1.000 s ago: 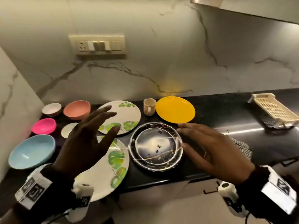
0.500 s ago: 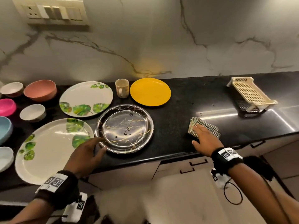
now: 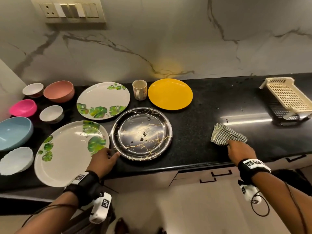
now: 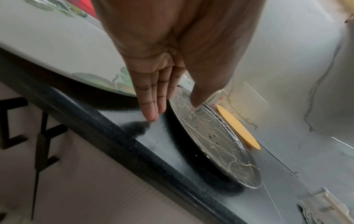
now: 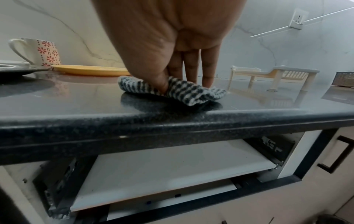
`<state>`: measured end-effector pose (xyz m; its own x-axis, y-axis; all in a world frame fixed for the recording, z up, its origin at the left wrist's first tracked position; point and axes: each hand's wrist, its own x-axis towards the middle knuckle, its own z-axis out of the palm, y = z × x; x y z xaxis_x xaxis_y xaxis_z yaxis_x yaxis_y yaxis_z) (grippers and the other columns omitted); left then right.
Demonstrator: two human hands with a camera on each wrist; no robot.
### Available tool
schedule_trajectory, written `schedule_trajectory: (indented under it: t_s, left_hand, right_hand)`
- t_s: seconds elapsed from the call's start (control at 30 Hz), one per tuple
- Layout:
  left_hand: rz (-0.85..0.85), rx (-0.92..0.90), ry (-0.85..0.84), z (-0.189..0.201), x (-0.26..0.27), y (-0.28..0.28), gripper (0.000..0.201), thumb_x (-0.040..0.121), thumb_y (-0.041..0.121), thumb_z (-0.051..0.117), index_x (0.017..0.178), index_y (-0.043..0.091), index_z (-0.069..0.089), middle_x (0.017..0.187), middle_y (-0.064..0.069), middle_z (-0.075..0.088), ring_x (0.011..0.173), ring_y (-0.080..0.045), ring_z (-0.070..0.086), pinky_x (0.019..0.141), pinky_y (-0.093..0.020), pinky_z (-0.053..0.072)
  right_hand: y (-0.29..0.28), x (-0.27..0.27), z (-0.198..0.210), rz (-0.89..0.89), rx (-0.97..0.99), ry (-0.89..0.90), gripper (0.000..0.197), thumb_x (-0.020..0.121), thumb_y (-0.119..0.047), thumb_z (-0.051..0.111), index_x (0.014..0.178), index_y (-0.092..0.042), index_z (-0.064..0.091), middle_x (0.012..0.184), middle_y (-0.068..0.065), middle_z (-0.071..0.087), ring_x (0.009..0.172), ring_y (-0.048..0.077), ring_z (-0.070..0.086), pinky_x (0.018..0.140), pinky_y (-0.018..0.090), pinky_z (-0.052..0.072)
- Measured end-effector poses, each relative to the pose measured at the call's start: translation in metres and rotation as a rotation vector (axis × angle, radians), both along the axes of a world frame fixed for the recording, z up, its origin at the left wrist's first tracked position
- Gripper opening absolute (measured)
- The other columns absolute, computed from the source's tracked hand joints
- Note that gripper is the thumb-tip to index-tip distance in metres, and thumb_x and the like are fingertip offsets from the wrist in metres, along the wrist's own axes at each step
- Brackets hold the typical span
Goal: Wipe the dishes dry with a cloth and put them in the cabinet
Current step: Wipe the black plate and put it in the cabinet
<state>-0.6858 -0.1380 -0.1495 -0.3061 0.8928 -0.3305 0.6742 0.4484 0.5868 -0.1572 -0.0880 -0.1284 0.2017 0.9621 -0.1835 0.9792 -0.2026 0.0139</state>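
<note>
Black counter (image 3: pixel 194 142) full of dishes, wiping not yet begun.
Leftmost, bowls (image 3: pixel 15 132) and leaf plates (image 3: pixel 67 154) lie on it; our left hand (image 3: pixel 103 161), fingers straight and together, rests its thumb on the steel plate (image 3: pixel 141 132), wet with drops; farther right our right hand (image 3: pixel 239 152) pinches the cloth (image 3: pixel 226 135) on the counter. We judge every dish is yet to dry and store.

Checked cloth (image 3: pixel 224 134) crumpled, lying right of flat, water-dotted steel plate (image 3: pixel 141 134)
</note>
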Motion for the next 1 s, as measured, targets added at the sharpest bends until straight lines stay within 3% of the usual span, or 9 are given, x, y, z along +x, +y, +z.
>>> schedule_trajectory:
  t_s: [0.13,0.27,0.4,0.53,0.6,0.7,0.8,0.87,1.0]
  left_hand:
    - [0.16,-0.078,-0.36,-0.006,0.01,0.008,0.032,0.098,0.028,0.073,0.097,-0.004,0.068,0.081,-0.019,0.071,0.061,-0.028,0.069,0.067,-0.041,0.063]
    - [0.296,-0.109,-0.588,0.004,0.026,0.016,0.022,0.103,0.012,0.065,0.098,-0.009,0.06,0.078,-0.019,0.056,0.063,-0.027,0.057,0.045,-0.025,0.055]
    - [0.366,-0.125,-0.675,0.008,0.027,0.021,0.021,0.103,0.012,0.064,0.1,-0.008,0.059,0.084,-0.02,0.056,0.071,-0.033,0.064,0.053,-0.029,0.061]
    - [0.425,-0.122,-0.786,0.015,0.033,0.023,0.017,0.103,0.006,0.063,0.09,-0.004,0.059,0.103,-0.025,0.062,0.083,-0.036,0.067,0.068,-0.041,0.063]
    - [0.429,-0.083,-0.83,0.016,0.037,0.025,0.013,0.102,-0.002,0.06,0.089,-0.004,0.059,0.106,-0.029,0.065,0.083,-0.036,0.068,0.059,-0.039,0.065]
    - [0.421,-0.025,-0.882,0.015,0.043,0.029,0.017,0.098,-0.012,0.058,0.114,-0.015,0.062,0.109,-0.03,0.07,0.087,-0.036,0.071,0.056,-0.037,0.064]
    - [0.425,-0.013,-0.949,0.021,0.046,0.034,0.031,0.096,-0.018,0.053,0.125,-0.011,0.061,0.097,-0.023,0.074,0.08,-0.032,0.074,0.053,-0.036,0.062]
    - [0.401,-0.027,-0.973,0.024,0.041,0.04,0.034,0.094,-0.021,0.049,0.124,-0.01,0.061,0.09,-0.02,0.076,0.071,-0.029,0.077,0.052,-0.037,0.061]
    - [0.31,-0.008,-0.974,0.036,0.026,0.048,0.04,0.09,-0.025,0.047,0.124,-0.007,0.058,0.096,-0.021,0.076,0.074,-0.03,0.077,0.051,-0.041,0.061]
  right_hand:
    - [0.006,-0.013,0.018,-0.063,0.153,0.132,0.02,0.102,-0.025,0.049,0.109,-0.011,0.062,0.108,0.024,0.072,0.099,0.044,0.069,0.084,0.048,0.054]
    - [0.005,-0.035,0.044,-0.202,0.288,0.504,0.017,0.1,-0.021,0.058,0.105,-0.007,0.066,0.097,0.025,0.072,0.094,0.045,0.068,0.084,0.05,0.053]
    - [-0.004,-0.065,0.07,-0.421,0.33,1.237,0.019,0.101,-0.019,0.055,0.087,-0.011,0.066,0.087,0.01,0.074,0.09,0.024,0.073,0.076,0.039,0.06]
    - [-0.015,-0.093,0.087,-0.523,0.142,1.681,0.025,0.105,-0.01,0.047,0.099,-0.01,0.071,0.094,0.005,0.08,0.083,0.017,0.074,0.078,0.035,0.056]
    - [-0.015,-0.1,0.09,-0.54,0.04,1.763,0.027,0.105,-0.015,0.046,0.111,-0.008,0.072,0.102,0.01,0.08,0.086,0.019,0.076,0.078,0.036,0.058]
    - [-0.012,-0.113,0.088,-0.596,-0.024,1.79,0.03,0.105,-0.021,0.048,0.119,-0.007,0.071,0.108,0.012,0.079,0.091,0.022,0.077,0.076,0.034,0.061]
    - [-0.008,-0.128,0.087,-0.6,-0.059,1.856,0.043,0.105,-0.028,0.049,0.137,-0.003,0.064,0.128,0.018,0.073,0.114,0.031,0.071,0.098,0.044,0.057]
    - [-0.004,-0.139,0.091,-0.569,-0.104,1.937,0.045,0.107,-0.033,0.048,0.139,-0.004,0.063,0.133,0.018,0.071,0.122,0.032,0.068,0.1,0.045,0.059]
    - [0.004,-0.162,0.1,-0.38,-0.192,1.921,0.036,0.103,-0.01,0.054,0.138,-0.007,0.061,0.133,0.018,0.07,0.123,0.034,0.068,0.098,0.045,0.061]
